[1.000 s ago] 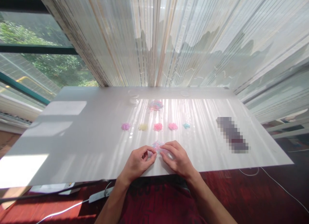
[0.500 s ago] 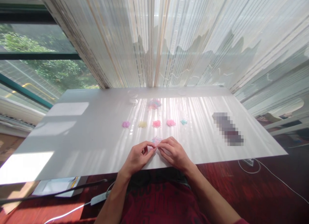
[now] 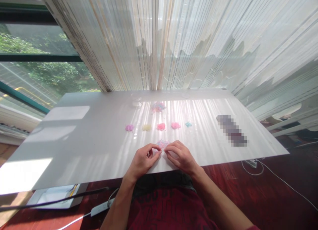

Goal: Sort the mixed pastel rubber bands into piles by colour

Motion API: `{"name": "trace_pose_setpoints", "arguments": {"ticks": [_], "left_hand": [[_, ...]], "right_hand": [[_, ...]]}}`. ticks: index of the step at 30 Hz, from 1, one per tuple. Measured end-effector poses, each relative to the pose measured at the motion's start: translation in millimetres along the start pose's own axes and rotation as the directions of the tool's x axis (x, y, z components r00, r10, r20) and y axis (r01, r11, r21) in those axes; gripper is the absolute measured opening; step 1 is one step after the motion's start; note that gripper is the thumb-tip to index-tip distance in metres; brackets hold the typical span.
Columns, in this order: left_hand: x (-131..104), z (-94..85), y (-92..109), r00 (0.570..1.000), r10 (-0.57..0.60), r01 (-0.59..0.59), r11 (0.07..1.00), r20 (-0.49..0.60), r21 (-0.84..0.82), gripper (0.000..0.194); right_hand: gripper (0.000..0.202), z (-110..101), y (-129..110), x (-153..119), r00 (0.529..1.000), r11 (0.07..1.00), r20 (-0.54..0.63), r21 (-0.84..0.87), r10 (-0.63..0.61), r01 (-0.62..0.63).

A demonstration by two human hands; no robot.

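My left hand (image 3: 145, 160) is pinched closed at thumb and forefinger, just in front of a small pile of mixed pastel pieces (image 3: 162, 144), thin and perhaps loop-like. Beside it, a short gap away, my right hand (image 3: 181, 158) also has its fingertips pinched together. Whatever is between the fingers is too small to make out. Beyond the hands lies a row of little piles sorted by colour: purple (image 3: 129, 127), yellow (image 3: 146, 127), red-pink (image 3: 161, 126), pink (image 3: 175, 125) and teal (image 3: 188, 124).
A larger mixed pile (image 3: 158, 107) lies behind the row, with a clear round container (image 3: 137, 102) to its left. A blurred-out object (image 3: 232, 130) rests on the right of the white table (image 3: 99, 140). String curtains (image 3: 154, 41) hang along the far edge.
My fingertips have drawn slightly apart, the right hand shifting a little to the right. The view has moved slightly; the piles look unchanged.
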State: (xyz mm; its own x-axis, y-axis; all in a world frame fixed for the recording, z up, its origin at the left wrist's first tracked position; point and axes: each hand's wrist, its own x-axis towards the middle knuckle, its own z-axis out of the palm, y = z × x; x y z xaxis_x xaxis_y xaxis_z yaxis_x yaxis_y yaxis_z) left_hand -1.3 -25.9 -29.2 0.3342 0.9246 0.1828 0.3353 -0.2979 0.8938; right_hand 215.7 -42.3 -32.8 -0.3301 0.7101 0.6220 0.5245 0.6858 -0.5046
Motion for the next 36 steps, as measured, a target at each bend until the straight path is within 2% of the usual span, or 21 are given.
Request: {"name": "trace_pose_setpoints", "arguments": {"ticks": [8,11,14,17,21,26,36], "left_hand": [[2,-0.7,3,1.000,0.029,-0.029,0.999,-0.010,-0.026,0.013],[2,-0.2,2,0.999,0.028,-0.028,0.999,-0.026,-0.022,0.015],[1,0.1,1,0.999,0.027,-0.028,1.000,-0.041,-0.005,0.016],[-1,0.0,1,0.999,0.035,-0.035,0.999,-0.037,0.014,0.015],[-2,-0.6,2,0.999,0.044,-0.043,0.999,-0.033,0.032,0.014],[-2,-0.1,0,0.997,0.054,-0.052,0.998,-0.054,0.047,0.014],[-4,0.9,2,0.997,0.070,-0.066,0.990,-0.030,0.122,0.012]], "right_hand": [[0.006,0,-2,-1,0.999,0.999,-0.041,-0.036,0.023,-0.024],[0.007,-13,5,2,0.998,0.998,-0.036,-0.045,0.041,-0.043],[0.008,-41,30,7,0.985,0.985,-0.096,-0.083,0.145,-0.153],[0.012,-71,68,14,0.947,0.949,-0.176,-0.121,0.269,-0.292],[0.028,-95,110,20,0.913,0.908,-0.171,-0.139,0.370,-0.395],[0.033,-99,128,19,0.897,0.886,-0.130,-0.148,0.422,-0.439],[0.026,-92,132,19,0.910,0.900,-0.119,-0.142,0.397,-0.412]]}}
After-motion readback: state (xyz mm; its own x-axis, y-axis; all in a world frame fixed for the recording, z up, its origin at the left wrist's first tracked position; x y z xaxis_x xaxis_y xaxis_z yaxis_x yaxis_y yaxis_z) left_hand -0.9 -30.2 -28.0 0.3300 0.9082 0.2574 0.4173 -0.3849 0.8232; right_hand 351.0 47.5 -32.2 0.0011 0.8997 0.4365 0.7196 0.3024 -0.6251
